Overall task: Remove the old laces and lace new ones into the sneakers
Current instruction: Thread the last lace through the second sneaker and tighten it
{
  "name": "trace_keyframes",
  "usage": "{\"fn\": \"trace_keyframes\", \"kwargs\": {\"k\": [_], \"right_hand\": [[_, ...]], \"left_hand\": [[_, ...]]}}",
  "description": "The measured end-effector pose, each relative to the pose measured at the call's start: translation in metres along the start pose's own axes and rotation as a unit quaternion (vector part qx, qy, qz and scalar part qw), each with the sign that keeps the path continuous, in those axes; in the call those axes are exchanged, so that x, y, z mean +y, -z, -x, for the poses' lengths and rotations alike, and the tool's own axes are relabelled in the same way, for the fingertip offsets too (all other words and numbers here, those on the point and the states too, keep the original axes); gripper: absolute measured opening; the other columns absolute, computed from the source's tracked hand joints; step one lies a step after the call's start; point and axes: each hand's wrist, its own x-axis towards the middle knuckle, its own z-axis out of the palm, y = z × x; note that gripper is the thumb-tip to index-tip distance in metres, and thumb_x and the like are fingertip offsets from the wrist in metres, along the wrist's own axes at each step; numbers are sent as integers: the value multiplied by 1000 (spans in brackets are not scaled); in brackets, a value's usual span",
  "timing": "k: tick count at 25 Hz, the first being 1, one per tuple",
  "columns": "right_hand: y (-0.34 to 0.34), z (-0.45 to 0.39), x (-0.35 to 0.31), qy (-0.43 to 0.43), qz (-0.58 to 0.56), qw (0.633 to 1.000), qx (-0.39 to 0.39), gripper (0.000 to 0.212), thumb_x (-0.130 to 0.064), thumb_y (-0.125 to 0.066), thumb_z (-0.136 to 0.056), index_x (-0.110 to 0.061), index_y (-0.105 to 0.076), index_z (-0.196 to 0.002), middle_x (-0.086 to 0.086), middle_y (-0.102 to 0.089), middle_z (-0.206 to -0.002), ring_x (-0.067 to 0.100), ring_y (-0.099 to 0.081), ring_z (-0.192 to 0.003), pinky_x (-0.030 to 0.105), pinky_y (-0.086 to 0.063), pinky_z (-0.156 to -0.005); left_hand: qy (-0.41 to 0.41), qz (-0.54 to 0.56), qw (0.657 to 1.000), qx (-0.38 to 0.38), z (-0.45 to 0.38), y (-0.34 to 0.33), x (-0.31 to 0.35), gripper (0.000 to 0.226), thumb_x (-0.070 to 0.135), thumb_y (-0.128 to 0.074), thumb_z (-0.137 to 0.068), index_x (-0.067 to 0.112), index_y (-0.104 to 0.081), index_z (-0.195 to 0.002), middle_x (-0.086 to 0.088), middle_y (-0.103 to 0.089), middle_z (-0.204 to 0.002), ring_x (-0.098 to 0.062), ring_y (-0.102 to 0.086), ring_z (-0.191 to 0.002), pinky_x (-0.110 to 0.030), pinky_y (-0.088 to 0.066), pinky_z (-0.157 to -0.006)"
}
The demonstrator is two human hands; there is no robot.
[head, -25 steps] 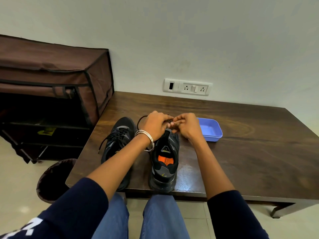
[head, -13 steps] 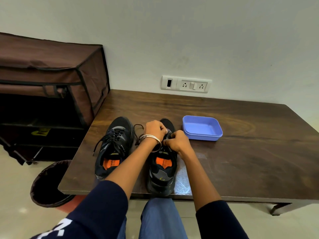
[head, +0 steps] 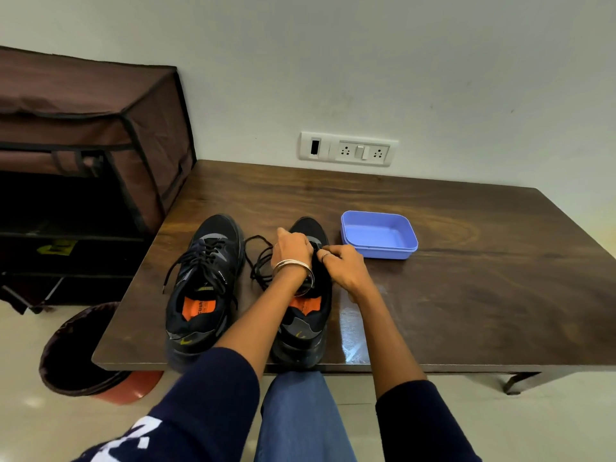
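— Where are the sneakers?

— Side by side on the dark wooden bench [head: 433,261], toes toward the wall. The left sneaker [head: 203,285] is laced, its lace ends trailing loose. The right sneaker [head: 305,315] sits under both hands.

— And each grip?

— The left hand [head: 293,250] is curled over the right sneaker's eyelets, though what its fingers hold I cannot tell. The right hand [head: 343,266] pinches something small there, seemingly the black lace [head: 258,261], which lies in loose loops on the bench between the two sneakers.

— Anything else?

— A blue plastic tray [head: 380,233] just beside the right sneaker's toe.
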Motion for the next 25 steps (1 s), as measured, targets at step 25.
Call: {"fn": "trace_keyframes", "kwargs": {"k": [25], "right_hand": [[-4,-2,8,-26,-111,993,-2,36,-22,-56,-88,-22,-56,-52,-14,-45,-45,10,-39,-52,27,-32,-52]], "left_hand": [[-84,-28,995,-44,2,-7,-18,25,24,-44,-95,8,-62,-96,-10,-37,-117,-30,-55,-84,-42,-50,-78]]}}
